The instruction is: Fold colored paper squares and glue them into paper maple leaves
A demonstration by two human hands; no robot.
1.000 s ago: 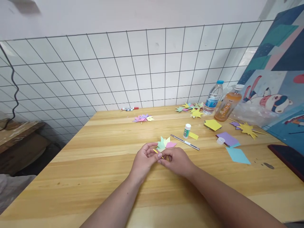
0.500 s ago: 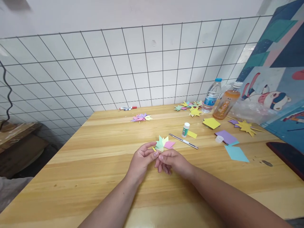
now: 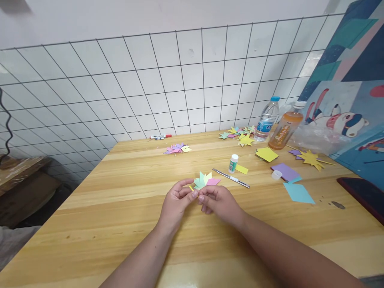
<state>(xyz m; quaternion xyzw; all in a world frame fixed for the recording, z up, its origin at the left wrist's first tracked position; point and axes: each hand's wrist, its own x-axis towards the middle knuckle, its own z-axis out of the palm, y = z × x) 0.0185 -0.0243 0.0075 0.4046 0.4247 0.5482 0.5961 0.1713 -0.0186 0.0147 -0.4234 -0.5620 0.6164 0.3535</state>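
My left hand [image 3: 177, 202] is closed in a pinch on a thin yellow paper strip [image 3: 191, 188], whose end sticks out past the fingers. My right hand [image 3: 221, 203] meets it at the fingertips, thumb and finger pressed together at the lower end of the same strip, mostly hidden by the fingers. Just beyond both hands lies a pointed flower of folded paper [image 3: 199, 182] in green, pale yellow and pink; its near side is covered by my fingers. A silver craft knife [image 3: 231, 178] lies to the right of it, beside a small white-capped glue bottle [image 3: 233, 164].
Paper flowers [image 3: 177, 149] lie at the back, with more [image 3: 245, 139] near a water bottle [image 3: 265, 122] and an orange drink bottle [image 3: 285, 128]. Markers [image 3: 160, 137] are by the wall. Yellow [image 3: 266, 154], purple [image 3: 286, 171] and blue paper [image 3: 298, 193] and a phone [image 3: 361, 198] lie right.
The view has shifted slightly. Both hands stay joined at the fingertips, and my right fingers have curled in a little. The yellow strip's free end points slightly further left.
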